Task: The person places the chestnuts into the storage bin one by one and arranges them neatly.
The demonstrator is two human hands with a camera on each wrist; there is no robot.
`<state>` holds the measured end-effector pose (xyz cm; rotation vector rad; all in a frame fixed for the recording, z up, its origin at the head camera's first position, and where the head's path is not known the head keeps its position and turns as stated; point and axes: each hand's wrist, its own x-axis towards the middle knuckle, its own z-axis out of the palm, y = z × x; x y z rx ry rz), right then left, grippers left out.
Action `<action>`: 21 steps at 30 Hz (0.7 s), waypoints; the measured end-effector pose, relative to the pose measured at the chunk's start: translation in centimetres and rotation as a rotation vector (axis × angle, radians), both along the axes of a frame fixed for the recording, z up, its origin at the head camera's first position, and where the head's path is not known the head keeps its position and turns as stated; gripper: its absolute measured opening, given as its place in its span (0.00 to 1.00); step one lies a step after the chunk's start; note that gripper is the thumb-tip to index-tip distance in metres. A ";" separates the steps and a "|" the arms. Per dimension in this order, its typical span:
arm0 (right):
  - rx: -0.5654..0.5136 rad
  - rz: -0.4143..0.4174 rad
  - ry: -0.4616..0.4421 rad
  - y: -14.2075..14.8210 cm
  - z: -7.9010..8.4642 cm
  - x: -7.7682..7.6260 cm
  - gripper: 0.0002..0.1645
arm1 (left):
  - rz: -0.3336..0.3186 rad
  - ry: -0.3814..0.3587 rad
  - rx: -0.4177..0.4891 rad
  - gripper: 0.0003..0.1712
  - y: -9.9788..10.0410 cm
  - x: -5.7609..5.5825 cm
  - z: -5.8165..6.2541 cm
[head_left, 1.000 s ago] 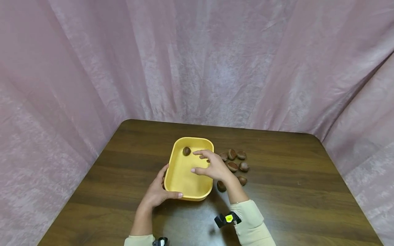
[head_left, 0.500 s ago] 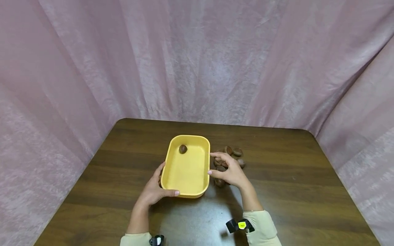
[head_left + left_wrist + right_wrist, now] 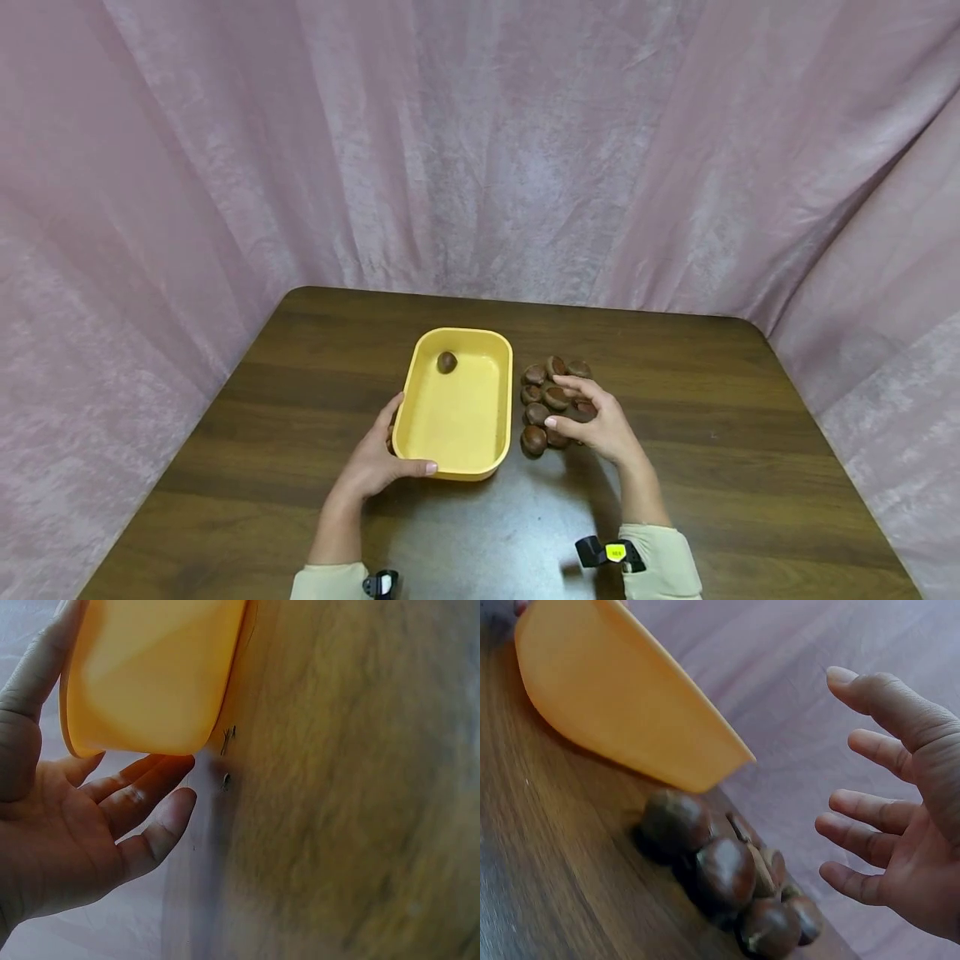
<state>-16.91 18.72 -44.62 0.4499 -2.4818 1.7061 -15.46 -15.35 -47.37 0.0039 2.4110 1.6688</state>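
Observation:
A yellow rectangular plastic container (image 3: 454, 417) stands on the table, with one chestnut (image 3: 447, 362) inside near its far left corner. My left hand (image 3: 378, 460) holds the container at its near left corner, thumb over the near rim and fingers along the outer left side. To the right of the container lies a cluster of chestnuts (image 3: 534, 442), several of them, some partly hidden by my right hand (image 3: 600, 421). That hand hovers over the cluster with fingers and thumb spread. The right wrist view shows its palm bare and raised above the chestnuts (image 3: 727, 871).
The dark wooden table (image 3: 697, 433) has its far edge against pink velvet curtains (image 3: 480, 150). Both wrists wear black straps over pale sleeves (image 3: 660, 558).
My right hand has moved right, from above the container, past its right rim, to over the chestnuts. The left hand keeps its hold on the container. The head view has shifted slightly.

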 end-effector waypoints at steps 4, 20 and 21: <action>-0.031 -0.011 0.001 1.2 -1.2 -0.1 0.34 | -0.009 -0.012 0.025 0.70 0.0 0.0 0.3; -0.136 -0.080 -0.084 3.5 -3.8 0.9 0.34 | -0.051 -0.040 0.071 0.68 0.4 1.4 4.2; -0.126 -0.091 -0.095 3.6 -4.1 1.0 0.34 | -0.053 -0.038 0.075 0.68 0.4 1.4 4.1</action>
